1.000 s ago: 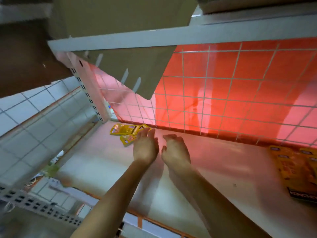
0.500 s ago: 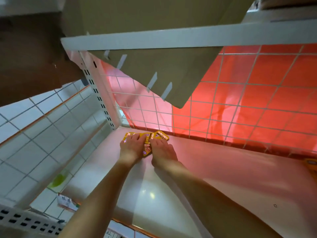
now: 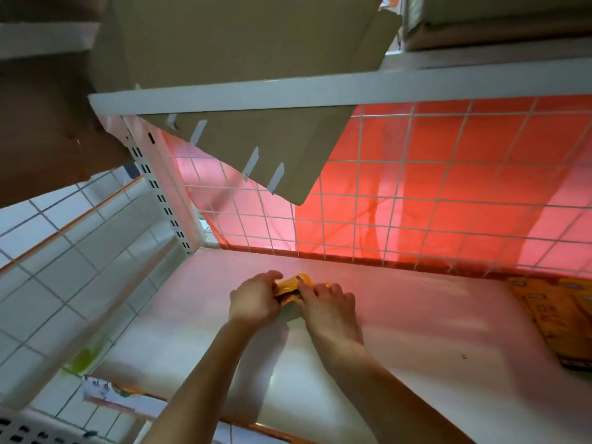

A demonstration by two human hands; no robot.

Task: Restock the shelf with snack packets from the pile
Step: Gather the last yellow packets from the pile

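**Shelf bay, left half: yellow packets gripped in both hands**

Head view.

- Item 1, snack packets [image 3: 293, 283]: a small bunch of yellow foil packets, count not readable. They sit towards the far left of the shelf [image 3: 416, 354], near the back wall but apart from it. Whether the bunch rests on the board or is lifted just off it cannot be told.
- Item 2, left hand [image 3: 256, 299]: fingers curled over the left end of the bunch; the thumb is hidden.
- Item 3, right hand [image 3: 330, 302]: fingers bent down onto the right end, gripping it. The two hands are just beside each other, with the packets between them.
- Item 4, yellow cartons [image 3: 551, 315]: lying flat at the far right of the same board, well apart from the hands.
- Item 5, surrounds: a wire grid [image 3: 416, 203] forms the back wall, with a red sheet [image 3: 480, 149] behind it. A cardboard flap [image 3: 256, 149] hangs from the tier above, over the far-left corner. A slotted upright [image 3: 160, 193] stands at the left.

Status, as judged: early.

- The bunch in hand is the only snack stock seen on this half of the shelf.
- It looks gathered or squared up rather than set in a final row.
- The pile is out of view, so what remains cannot be counted; most of the restocking appears to be left.
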